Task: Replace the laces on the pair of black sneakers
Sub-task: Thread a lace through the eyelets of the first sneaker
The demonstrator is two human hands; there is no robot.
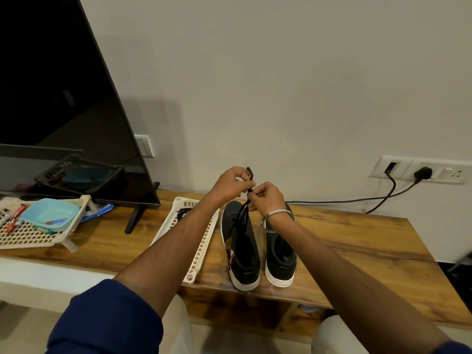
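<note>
Arms were both extended forward over the wooden table point(357, 241), sleeves pushed up to the elbows, with my hands raised together above the toe ends of the shoes. My left hand point(231, 183) had its fingers curled, pinching the upper part of a black lace point(242, 213) between thumb and forefinger; the lace tip stood up just above the knuckles. My right hand point(267, 196) sat just beside and slightly lower, fingers curled on the same lace, touching the left hand. A metal bangle point(277, 215) circled my right wrist. From the hands the lace ran down, doubled, to the eyelets of the left sneaker point(241, 249). Sneakers counted: two, black with white soles, standing side by side, heels toward me; the right sneaker point(279, 256) showed no lace that I could make out. Trays counted: two white perforated ones. The nearer tray point(201, 249) lay just left of the sneakers under my left forearm and held a dark coil, possibly another lace point(184, 213). The second tray point(30, 233) stood well apart at the left with a blue bowl point(52, 214) on it, below a television point(63, 111).
</note>
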